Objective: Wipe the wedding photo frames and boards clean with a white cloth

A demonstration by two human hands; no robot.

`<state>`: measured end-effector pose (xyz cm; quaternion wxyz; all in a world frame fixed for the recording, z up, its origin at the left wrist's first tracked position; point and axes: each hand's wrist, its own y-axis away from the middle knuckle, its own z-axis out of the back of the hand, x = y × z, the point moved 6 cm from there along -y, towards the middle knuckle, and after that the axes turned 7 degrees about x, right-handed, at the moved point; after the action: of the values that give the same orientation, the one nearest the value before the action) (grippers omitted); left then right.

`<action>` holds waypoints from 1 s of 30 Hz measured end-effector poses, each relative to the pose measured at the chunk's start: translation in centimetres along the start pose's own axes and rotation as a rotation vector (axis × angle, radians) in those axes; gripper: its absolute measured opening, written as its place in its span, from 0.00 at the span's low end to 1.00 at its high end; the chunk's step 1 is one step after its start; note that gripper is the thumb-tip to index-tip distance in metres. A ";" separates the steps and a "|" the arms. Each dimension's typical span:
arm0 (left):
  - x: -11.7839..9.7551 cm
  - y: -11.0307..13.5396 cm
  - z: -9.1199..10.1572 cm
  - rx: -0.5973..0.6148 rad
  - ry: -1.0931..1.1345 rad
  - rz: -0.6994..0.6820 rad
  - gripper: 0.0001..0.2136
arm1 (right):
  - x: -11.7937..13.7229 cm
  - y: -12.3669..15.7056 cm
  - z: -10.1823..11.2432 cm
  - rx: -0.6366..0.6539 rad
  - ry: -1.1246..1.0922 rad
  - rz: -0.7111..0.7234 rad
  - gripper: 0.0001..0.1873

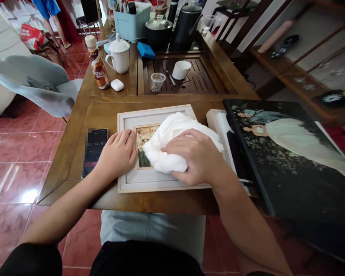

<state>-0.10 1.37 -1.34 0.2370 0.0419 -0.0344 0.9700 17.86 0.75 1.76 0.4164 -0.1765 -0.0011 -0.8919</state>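
Observation:
A picture frame [155, 186] with a pale wood edge and white inner border lies flat on the wooden table. Bunched over its right half is a fluffy white cloth [169, 134], gripped by my right hand [194, 155] and pressed onto the frame. The photo [143, 153] inside shows only at its left part; the cloth hides the remainder. My left hand [119, 151] rests flat on the frame's left side, fingers stretched out and holding nothing. Just left of that hand lies a phone [93, 157] with a running timer on its screen.
Large dark photo panels [293, 161] lie at the right, overlapping another frame [215, 115]. Farther back are a coffee bottle [99, 69], a lidded white mug [119, 53], an earphone case [117, 85], a small plastic cup [157, 82] and a white cup [181, 70] on a tea tray [201, 82].

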 end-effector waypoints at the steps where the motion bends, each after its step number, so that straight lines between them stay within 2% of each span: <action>1: 0.0 0.0 0.0 0.001 -0.001 0.000 0.24 | -0.2 0.0 0.1 -0.013 0.017 -0.024 0.10; 3: 0.0 0.0 0.0 -0.001 -0.002 -0.001 0.24 | -0.2 0.0 0.0 -0.009 0.017 -0.022 0.10; 8: 0.0 0.0 0.0 -0.018 -0.003 -0.014 0.24 | 0.8 -0.3 -0.7 0.053 -0.076 0.104 0.10; 15: 0.0 0.0 0.0 0.015 0.020 0.006 0.24 | -0.1 -0.1 0.3 -0.041 0.070 -0.049 0.07; 22: 0.1 0.0 0.0 -0.003 0.037 -0.001 0.23 | 0.7 -0.3 -0.7 0.047 -0.045 0.089 0.09; 28: 0.0 0.0 0.1 0.016 0.038 0.009 0.23 | -0.2 -0.1 0.1 -0.029 0.072 -0.047 0.06; 30: 0.0 0.0 0.1 0.018 0.041 0.010 0.23 | -0.1 -0.1 0.1 -0.025 0.063 -0.036 0.07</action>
<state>-0.12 1.40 -1.26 0.2322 0.0241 -0.0211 0.9721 17.87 0.92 1.86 0.3978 -0.1533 0.0198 -0.9044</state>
